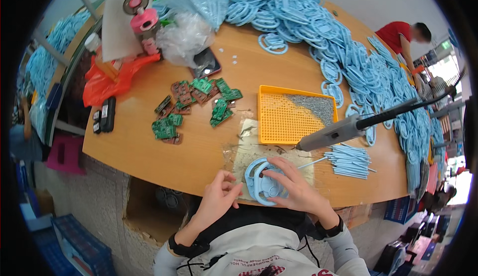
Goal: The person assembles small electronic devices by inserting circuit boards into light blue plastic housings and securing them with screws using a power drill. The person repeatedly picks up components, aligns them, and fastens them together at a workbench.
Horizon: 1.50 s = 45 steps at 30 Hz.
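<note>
A light blue, oval plastic part point(256, 181) with a ring-like rim lies on a worn pale mat point(244, 149) at the table's front edge. My right hand point(296, 189) grips it from the right, fingertips over its upper side and thumb low. To its left, my left hand point(219, 196) hovers apart from the part, fingers loosely bent, with nothing visible in them. Above the right hand, a grey electric screwdriver point(328, 134) points down and left. Behind the mat stands a yellow perforated tray point(286, 116) with small metal screws point(318, 106) heaped at its right side.
Light blue rods point(351, 161) lie right of the mat. Green and brown circuit boards point(201, 91) lie left. Piled blue parts point(343, 42) fill the back and right edges. A phone point(205, 64), plastic bags point(186, 39) and a pink bottle point(144, 22) stand back left.
</note>
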Each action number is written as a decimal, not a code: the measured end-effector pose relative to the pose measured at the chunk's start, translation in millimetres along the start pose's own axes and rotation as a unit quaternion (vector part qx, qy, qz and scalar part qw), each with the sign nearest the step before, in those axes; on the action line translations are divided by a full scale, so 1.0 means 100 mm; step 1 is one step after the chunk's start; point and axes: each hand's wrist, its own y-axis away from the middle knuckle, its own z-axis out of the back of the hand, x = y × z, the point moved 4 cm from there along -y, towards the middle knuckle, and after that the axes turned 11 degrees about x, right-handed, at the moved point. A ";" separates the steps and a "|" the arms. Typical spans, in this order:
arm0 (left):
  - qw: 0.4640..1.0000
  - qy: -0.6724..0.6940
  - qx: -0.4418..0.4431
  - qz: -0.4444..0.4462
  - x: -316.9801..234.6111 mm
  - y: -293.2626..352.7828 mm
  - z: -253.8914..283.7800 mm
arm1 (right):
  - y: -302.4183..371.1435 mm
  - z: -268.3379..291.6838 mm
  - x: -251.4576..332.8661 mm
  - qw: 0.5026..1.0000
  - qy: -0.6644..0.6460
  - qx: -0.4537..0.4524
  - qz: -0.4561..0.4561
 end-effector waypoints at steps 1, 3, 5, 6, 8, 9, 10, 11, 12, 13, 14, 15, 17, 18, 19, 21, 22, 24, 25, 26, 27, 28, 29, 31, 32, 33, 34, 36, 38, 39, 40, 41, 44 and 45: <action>1.000 0.013 0.010 0.012 -0.08 0.03 -0.07 | 0.00 0.01 0.01 1.000 0.007 0.008 0.008; 0.998 0.035 0.037 0.024 -0.09 0.01 -0.12 | -0.06 0.00 0.01 0.999 0.024 0.028 0.018; 0.996 0.054 0.068 0.026 0.00 -0.04 -0.07 | -0.19 -0.04 0.00 0.997 0.041 0.052 0.024; 0.996 0.057 0.071 0.023 0.02 -0.05 -0.07 | -0.22 -0.05 0.00 0.997 0.042 0.060 0.024; 0.995 0.060 0.080 0.018 0.06 -0.07 -0.07 | -0.26 -0.06 0.00 0.996 0.044 0.072 0.024; 0.995 0.061 0.083 0.017 0.08 -0.07 -0.07 | -0.27 -0.06 0.00 0.995 0.047 0.080 0.025; 0.994 0.062 0.087 0.017 0.09 -0.07 -0.07 | -0.28 -0.05 0.01 0.995 0.049 0.087 0.025; 0.994 0.063 0.090 0.017 0.10 -0.07 -0.08 | -0.28 -0.06 0.01 0.994 0.052 0.094 0.026; 0.994 0.064 0.090 0.010 0.10 -0.08 -0.08 | -0.29 -0.06 0.01 0.994 0.053 0.096 0.026; 0.994 0.066 0.090 0.002 0.11 -0.08 -0.09 | -0.29 -0.06 0.00 0.993 0.054 0.097 0.026; 0.994 0.067 0.090 -0.005 0.11 -0.08 -0.09 | -0.29 -0.06 -0.01 0.993 0.055 0.099 0.026; 0.994 0.068 0.091 -0.003 0.12 -0.09 -0.09 | -0.29 -0.05 -0.01 0.993 0.055 0.097 0.023; 0.993 0.070 0.092 0.001 0.12 -0.08 -0.09 | -0.28 -0.04 0.00 0.994 0.055 0.094 0.017; 0.993 0.069 0.093 0.001 0.11 -0.09 -0.09 | -0.28 -0.02 0.00 0.994 0.056 0.095 0.015; 0.993 0.069 0.094 0.000 0.10 -0.09 -0.09 | -0.28 -0.01 0.01 0.994 0.057 0.097 0.013; 0.993 0.070 0.094 0.001 0.10 -0.09 -0.09 | -0.29 -0.01 0.00 0.993 0.060 0.101 0.013; 0.993 0.071 0.093 0.003 0.10 -0.09 -0.09 | -0.30 -0.02 0.00 0.993 0.062 0.104 0.015; 0.993 0.075 0.092 0.002 0.11 -0.09 -0.08 | -0.30 -0.04 0.00 0.992 0.063 0.107 0.017; 0.993 0.078 0.092 0.001 0.11 -0.09 -0.09 | -0.30 -0.05 -0.01 0.992 0.062 0.107 0.017; 0.992 0.081 0.092 0.000 0.11 -0.09 -0.09 | -0.30 -0.05 -0.01 0.992 0.061 0.107 0.017; 0.993 0.076 0.092 0.000 0.10 -0.08 -0.08 | -0.31 -0.06 -0.01 0.992 0.062 0.108 0.017; 0.993 0.070 0.092 0.000 0.10 -0.07 -0.07 | -0.31 -0.06 0.00 0.992 0.063 0.109 0.017; 0.994 0.065 0.091 0.000 0.10 -0.07 -0.07 | -0.32 -0.06 0.01 0.992 0.063 0.110 0.017; 0.994 0.070 0.084 -0.008 0.10 -0.07 -0.07 | -0.32 -0.06 0.01 0.991 0.065 0.115 0.016; 0.994 0.072 0.081 -0.011 0.10 -0.06 -0.07 | -0.32 -0.06 0.01 0.991 0.066 0.118 0.015; 0.994 0.069 0.086 0.000 0.10 -0.07 -0.08 | -0.32 -0.06 0.00 0.991 0.065 0.120 0.017; 0.994 0.065 0.091 0.011 0.09 -0.07 -0.07 | -0.32 -0.05 -0.01 0.990 0.064 0.121 0.018; 0.992 0.078 0.093 0.027 0.06 -0.10 -0.08 | -0.31 -0.05 -0.05 0.991 0.059 0.119 0.020; 0.990 0.109 0.086 0.036 0.03 -0.18 -0.14 | -0.29 -0.05 -0.12 0.992 0.052 0.111 0.022; 0.989 0.110 0.098 0.027 0.01 -0.24 -0.19 | -0.27 -0.03 -0.15 0.992 0.056 0.109 0.021; 0.989 0.107 0.100 0.021 0.04 -0.27 -0.19 | -0.31 -0.04 -0.16 0.992 0.055 0.108 0.032; 0.989 0.105 0.101 0.014 0.09 -0.32 -0.21 | -0.34 -0.03 -0.16 0.992 0.055 0.106 0.042; 0.978 0.168 0.124 0.014 0.15 -0.36 -0.25 | -0.37 -0.09 -0.09 0.988 0.131 0.067 0.038; 0.974 0.190 0.124 -0.003 0.23 -0.39 -0.27 | -0.38 -0.14 -0.07 0.987 0.148 0.042 0.036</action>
